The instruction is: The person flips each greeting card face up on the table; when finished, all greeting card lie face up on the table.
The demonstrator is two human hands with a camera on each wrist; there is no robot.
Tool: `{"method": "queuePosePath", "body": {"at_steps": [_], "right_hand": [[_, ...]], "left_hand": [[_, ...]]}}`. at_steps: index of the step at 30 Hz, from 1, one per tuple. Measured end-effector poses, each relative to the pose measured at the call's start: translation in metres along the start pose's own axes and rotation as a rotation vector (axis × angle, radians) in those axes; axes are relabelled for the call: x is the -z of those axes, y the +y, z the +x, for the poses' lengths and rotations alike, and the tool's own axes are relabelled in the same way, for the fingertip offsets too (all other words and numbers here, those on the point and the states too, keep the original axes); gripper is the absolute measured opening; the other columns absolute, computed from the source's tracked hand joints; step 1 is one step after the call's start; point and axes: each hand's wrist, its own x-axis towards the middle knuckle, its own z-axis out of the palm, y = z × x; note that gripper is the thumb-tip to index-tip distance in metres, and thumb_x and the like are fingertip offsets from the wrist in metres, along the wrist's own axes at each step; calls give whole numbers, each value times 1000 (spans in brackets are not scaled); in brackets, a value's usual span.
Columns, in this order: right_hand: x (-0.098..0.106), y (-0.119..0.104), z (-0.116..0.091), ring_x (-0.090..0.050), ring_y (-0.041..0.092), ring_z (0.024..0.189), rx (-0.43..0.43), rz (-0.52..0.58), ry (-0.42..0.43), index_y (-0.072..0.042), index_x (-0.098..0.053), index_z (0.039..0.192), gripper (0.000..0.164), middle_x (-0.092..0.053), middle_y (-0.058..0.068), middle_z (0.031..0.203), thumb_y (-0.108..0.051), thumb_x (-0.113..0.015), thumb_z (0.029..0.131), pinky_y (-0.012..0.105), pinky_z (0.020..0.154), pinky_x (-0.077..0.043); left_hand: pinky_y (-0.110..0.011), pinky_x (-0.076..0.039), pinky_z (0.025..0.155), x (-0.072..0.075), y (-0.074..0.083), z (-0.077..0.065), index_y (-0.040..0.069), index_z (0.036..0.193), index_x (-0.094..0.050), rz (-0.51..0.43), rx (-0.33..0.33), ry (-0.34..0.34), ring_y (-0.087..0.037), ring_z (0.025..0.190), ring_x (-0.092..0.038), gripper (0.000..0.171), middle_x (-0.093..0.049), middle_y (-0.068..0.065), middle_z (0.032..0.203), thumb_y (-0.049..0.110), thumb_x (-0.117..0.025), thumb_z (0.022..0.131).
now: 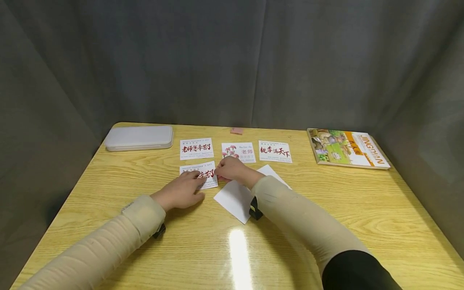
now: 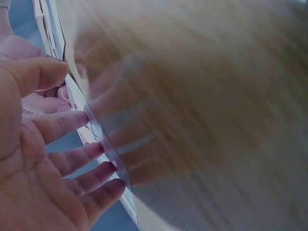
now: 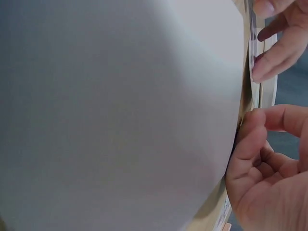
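Observation:
A white card (image 1: 208,167) with red Chinese lettering lies on the table, the lower of two at the left. Spread, nearly straight fingers of my left hand (image 1: 181,191) rest on it; the left wrist view shows several fingertips (image 2: 96,151) along the card's edge. At the card's right edge, my right hand (image 1: 233,168) pinches with thumb and forefinger, its other fingers curled, as the right wrist view shows. Something pink (image 1: 223,179) peeks out beneath that hand. Under the right wrist lies a blank white sheet (image 1: 233,197), partly covered by the forearm.
Behind the hands lie a lettered card (image 1: 196,153), a flower card (image 1: 246,147) and another lettered card (image 1: 275,145). A white case (image 1: 139,137) is at back left, a small pink block (image 1: 237,131) at the back edge, a picture book (image 1: 346,149) at back right.

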Motion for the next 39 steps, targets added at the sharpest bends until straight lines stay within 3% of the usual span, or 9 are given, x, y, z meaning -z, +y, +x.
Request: {"method": "queuePosePath", "body": {"at_steps": [8,15,18,21,25,29,33,39], "right_hand": [[27,9,-19,-57,15,75,49,67,-8,2,-68,94,19,-66,8,86,-13,-57,101,27,70,-51],[58,37,-49,-62,17,86,3,85,-72,6,-67,112,25,-67,11,94,-16,-55,106,32,82,-56],[63,46,-62,-65,19,93,-2,108,-103,8,-66,118,27,-68,12,100,-13,-55,106,34,86,-57],[64,50,-71,-67,19,94,-13,131,-130,9,-65,122,27,-70,14,104,-10,-57,103,33,87,-57],[61,52,-77,-68,20,95,-26,144,-139,10,-63,126,30,-71,15,105,-8,-58,102,33,88,-58],[55,50,-75,-67,18,89,-11,75,-140,9,-64,128,34,-71,11,97,-13,-59,102,31,83,-58],[51,48,-73,-64,15,79,4,-29,-126,6,-65,129,35,-70,7,90,-15,-61,101,27,75,-54],[49,37,-75,-63,16,80,36,-137,-101,2,-70,122,30,-71,6,92,-15,-62,99,27,72,-52]], "left_hand": [[-56,-31,118,-2,-1,0,-6,149,-50,23,3,-13,-49,141,-39,59,-41,-32,153,27,-58,100],[-60,-34,115,-2,2,2,-5,147,-52,31,23,17,-49,140,-39,57,-43,-31,151,25,-60,99],[-61,-35,113,-4,11,1,-6,145,-53,31,-11,65,-49,140,-39,57,-44,-33,149,24,-61,97],[-60,-32,117,-5,35,0,-8,146,-51,-1,-101,88,-49,142,-37,60,-41,-34,152,25,-63,98],[-52,-23,122,-9,68,-3,-4,153,-43,7,-281,-21,-45,151,-26,72,-28,-29,163,38,-65,98],[-45,-16,125,-14,78,-4,6,161,-35,115,-404,-180,-36,156,-11,88,-16,-19,170,57,-64,95],[-43,-15,126,-18,79,-4,11,164,-30,187,-375,-275,-31,158,-7,99,-13,-14,171,68,-64,90],[-41,-15,126,-21,77,-4,12,165,-25,222,-342,-321,-29,158,-7,105,-11,-13,172,74,-62,89]]}}
